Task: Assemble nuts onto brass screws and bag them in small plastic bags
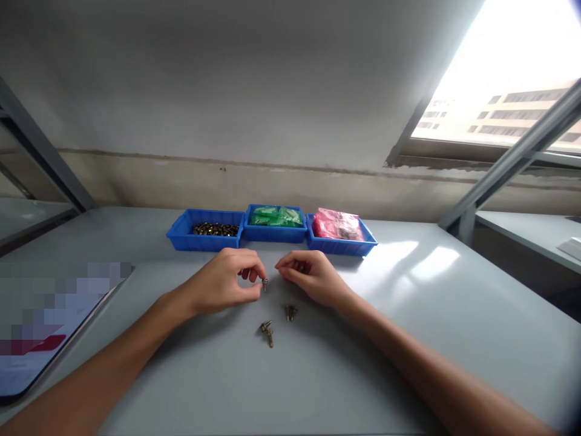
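Between the thumb and forefinger of my left hand (pixel 231 277) is a small brass-coloured screw (pixel 265 284), held just over the table. Facing it from the right, my right hand (pixel 313 275) is closed, thumb and forefinger close together; what lies inside its curled fingers is too hidden to name. Below the hands, a small group of screws (pixel 291 312) lies on the grey table (pixel 218 375). A second small cluster of screws (pixel 267 332) rests nearer to me and slightly left.
Three blue trays stand in a row behind my hands. The left tray (pixel 204 243) holds many small metal parts, the middle tray (pixel 275 234) green packets (pixel 275 215), the right tray (pixel 342 246) a pink bag (pixel 336 224). A flat panel (pixel 49 327), partly blurred, lies at left.
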Action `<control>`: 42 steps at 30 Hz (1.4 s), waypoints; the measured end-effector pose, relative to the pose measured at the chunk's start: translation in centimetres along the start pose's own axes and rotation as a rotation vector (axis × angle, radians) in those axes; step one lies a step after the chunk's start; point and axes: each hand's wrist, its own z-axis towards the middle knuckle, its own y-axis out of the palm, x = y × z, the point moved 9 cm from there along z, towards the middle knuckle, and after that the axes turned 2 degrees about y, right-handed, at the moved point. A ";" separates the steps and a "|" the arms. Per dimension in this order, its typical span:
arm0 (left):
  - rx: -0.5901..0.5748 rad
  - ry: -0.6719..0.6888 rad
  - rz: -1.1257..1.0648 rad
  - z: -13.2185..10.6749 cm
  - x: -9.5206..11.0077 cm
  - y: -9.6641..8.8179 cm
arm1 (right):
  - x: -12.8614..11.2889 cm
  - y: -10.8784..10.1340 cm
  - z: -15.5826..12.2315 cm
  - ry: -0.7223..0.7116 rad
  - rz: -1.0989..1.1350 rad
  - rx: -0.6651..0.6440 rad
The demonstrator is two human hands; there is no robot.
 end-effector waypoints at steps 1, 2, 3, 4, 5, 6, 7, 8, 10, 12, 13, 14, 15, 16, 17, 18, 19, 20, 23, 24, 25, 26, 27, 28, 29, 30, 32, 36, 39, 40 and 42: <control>0.028 0.018 0.009 0.0 0.3 -0.3 | -0.2 0.2 0.0 -0.004 -0.001 -0.014; 0.053 0.036 0.018 0.0 0.6 -0.5 | -0.4 0.5 0.0 -0.008 -0.004 -0.034; 0.073 0.054 0.027 -0.1 0.9 -0.6 | -0.5 0.7 0.0 -0.009 -0.011 -0.056; 0.086 0.071 0.035 -0.1 1.1 -0.8 | -0.6 0.8 0.0 -0.006 -0.019 -0.080; 0.094 0.089 0.042 -0.2 1.2 -0.8 | -0.6 0.9 0.0 -0.004 -0.026 -0.102; 0.101 0.106 0.049 -0.2 1.4 -0.9 | -0.5 1.0 -0.1 -0.002 -0.033 -0.126; 0.109 0.121 0.054 -0.3 1.5 -1.0 | -0.5 1.0 -0.1 -0.001 -0.041 -0.149; 0.120 0.135 0.059 -0.3 1.5 -1.0 | -0.4 1.0 -0.2 -0.002 -0.050 -0.173; 0.143 0.157 0.070 -0.4 1.6 -1.2 | -0.4 0.9 -0.2 -0.003 -0.072 -0.220; 0.163 0.174 0.079 -0.4 1.7 -1.3 | -0.4 1.0 -0.4 0.005 -0.100 -0.278; 0.170 0.180 0.083 -0.5 1.8 -1.4 | -0.4 1.1 -0.5 0.013 -0.113 -0.315; 0.179 0.188 0.087 -0.5 1.8 -1.4 | -0.4 1.2 -0.6 0.024 -0.122 -0.356; 0.187 0.195 0.091 -0.5 1.9 -1.4 | -0.4 1.3 -0.8 0.037 -0.128 -0.397; 0.195 0.199 0.095 -0.5 1.9 -1.5 | -0.5 1.3 -0.9 0.049 -0.132 -0.436; 0.201 0.204 0.099 -0.6 2.0 -1.5 | -0.5 1.4 -1.1 0.058 -0.136 -0.467; 0.207 0.208 0.103 -0.6 2.0 -1.5 | -0.6 1.4 -1.2 0.064 -0.139 -0.489; 0.211 0.210 0.106 -0.6 2.1 -1.5 | -0.6 1.4 -1.3 0.067 -0.141 -0.505; 0.215 0.212 0.109 -0.7 2.1 -1.5 | -0.7 1.4 -1.4 0.070 -0.145 -0.514; 0.230 0.216 0.122 -0.8 2.1 -1.7 | -0.7 1.4 -1.5 0.079 -0.166 -0.520; 0.235 0.215 0.127 -0.8 2.1 -1.7 | -0.7 1.5 -1.5 0.079 -0.176 -0.519; 0.238 0.214 0.132 -0.8 2.1 -1.8 | -0.7 1.5 -1.6 0.074 -0.189 -0.516; 0.239 0.213 0.136 -0.8 2.1 -1.8 | -0.8 1.5 -1.6 0.063 -0.200 -0.513; 0.240 0.212 0.140 -0.8 2.0 -1.7 | -0.9 1.6 -1.5 0.050 -0.209 -0.508; 0.239 0.211 0.143 -0.8 2.0 -1.7 | -0.9 1.6 -1.5 0.036 -0.216 -0.502; 0.239 0.210 0.145 -0.8 2.0 -1.7 | -1.0 1.6 -1.5 0.024 -0.220 -0.496; 0.240 0.211 0.146 -0.8 2.0 -1.6 | -1.0 1.7 -1.5 0.016 -0.221 -0.488; 0.243 0.216 0.147 -0.7 2.0 -1.6 | -0.8 1.7 -1.4 0.015 -0.223 -0.471; 0.247 0.218 0.147 -0.6 2.0 -1.5 | -0.6 1.6 -1.3 0.028 -0.226 -0.438; 0.253 0.216 0.151 -0.7 2.0 -1.6 | -0.7 1.6 -1.3 0.026 -0.221 -0.423; 0.255 0.215 0.154 -0.7 2.0 -1.6 | -0.7 1.6 -1.3 0.026 -0.217 -0.422; 0.253 0.215 0.161 -0.8 2.0 -1.6 | -0.7 1.6 -1.3 0.031 -0.211 -0.423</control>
